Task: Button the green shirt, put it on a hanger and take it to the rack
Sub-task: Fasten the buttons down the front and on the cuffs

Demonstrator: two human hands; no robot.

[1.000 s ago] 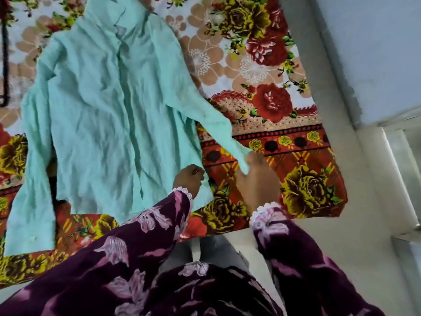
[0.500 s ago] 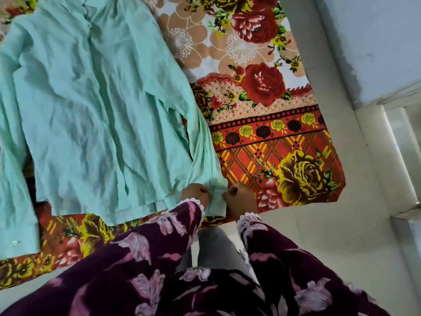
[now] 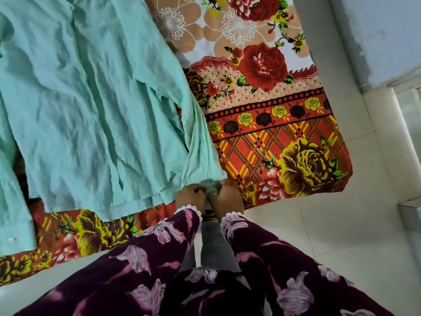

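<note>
Looks like cuff-buttoning time: both hands, left hand (image 3: 191,195) and right hand (image 3: 228,197), pinch the shirt (image 3: 86,106) cuff (image 3: 211,187), next up pushing the button through.

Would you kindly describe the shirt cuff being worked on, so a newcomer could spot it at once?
A green shirt lies spread on the floral bedspread. Follow its sleeve down to the bed's near edge: that cuff is pinched between the left hand and right hand, unlike the other cuff, lying untouched.

bed: floral bedsheet (image 3: 268,137) | on it: green shirt (image 3: 91,99), spread flat
</note>
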